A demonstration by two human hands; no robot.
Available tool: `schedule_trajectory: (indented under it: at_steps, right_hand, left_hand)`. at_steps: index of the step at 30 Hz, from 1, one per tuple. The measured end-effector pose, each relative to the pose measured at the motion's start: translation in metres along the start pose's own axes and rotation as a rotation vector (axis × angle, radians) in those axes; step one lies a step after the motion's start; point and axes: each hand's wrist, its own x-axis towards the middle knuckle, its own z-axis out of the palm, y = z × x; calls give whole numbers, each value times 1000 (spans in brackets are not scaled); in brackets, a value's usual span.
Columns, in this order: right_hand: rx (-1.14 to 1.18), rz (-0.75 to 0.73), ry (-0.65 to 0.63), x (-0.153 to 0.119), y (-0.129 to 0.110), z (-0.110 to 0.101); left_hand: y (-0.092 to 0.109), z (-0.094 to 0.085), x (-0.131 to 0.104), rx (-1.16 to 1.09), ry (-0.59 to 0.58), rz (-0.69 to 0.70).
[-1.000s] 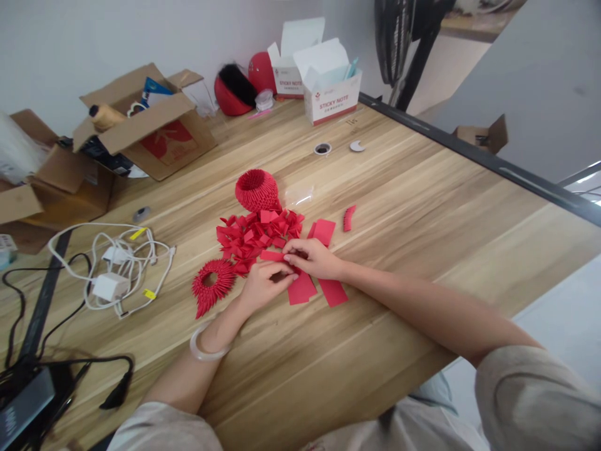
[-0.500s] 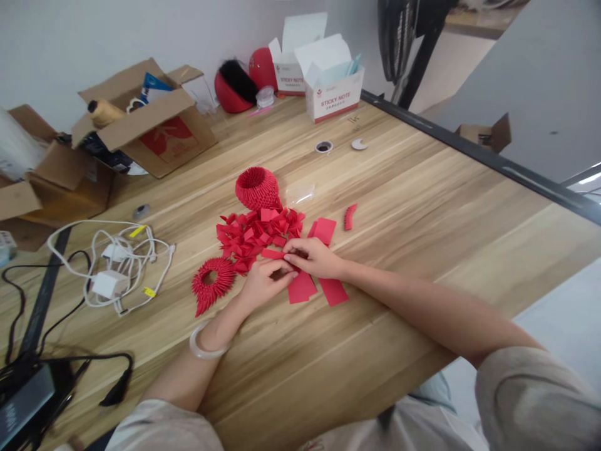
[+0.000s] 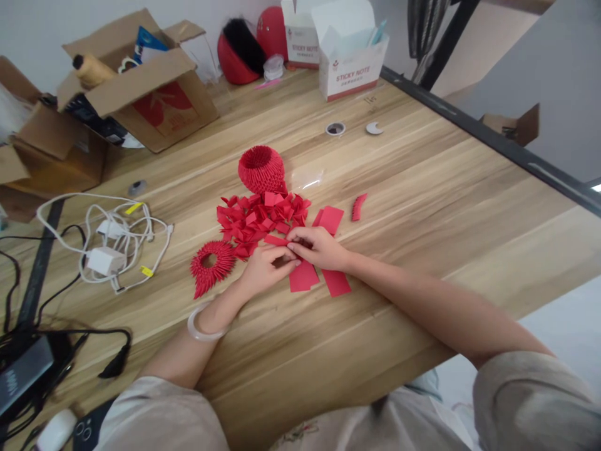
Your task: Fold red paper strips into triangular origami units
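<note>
My left hand point(image 3: 268, 268) and my right hand point(image 3: 319, 247) meet over the table, both closed around a folded strip of red paper point(image 3: 276, 240). Its left end sticks out beyond the fingertips; the rest is hidden by them. Under and beside the right hand lie flat red paper sheets point(image 3: 337, 283). A heap of small folded red paper pieces point(image 3: 256, 219) sits just beyond. Behind the heap stands a round red bowl made of such pieces point(image 3: 261, 172). To the left of my left hand rests a red ring with a pointed tail point(image 3: 212, 268).
A short curved red strip point(image 3: 359, 207) lies right of the sheets. White cables with chargers point(image 3: 107, 260) tangle on the left, near a black device point(image 3: 28, 376). Cardboard boxes point(image 3: 154, 103) and sticky note boxes point(image 3: 352, 72) line the back. A tape roll point(image 3: 335, 129) lies before them.
The camera view has shifted a little, bringing a white case and a phone in at lower left. My fingers have drawn slightly closer together on the paper strip.
</note>
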Motion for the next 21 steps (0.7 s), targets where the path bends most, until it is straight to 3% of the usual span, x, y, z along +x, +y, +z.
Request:
schedule_trajectory:
  at_steps: [21]
  right_hand:
    - [-17,-24,17,0,-2,0]
  left_hand:
    - [-1,-1,-1,-17,-11,-11]
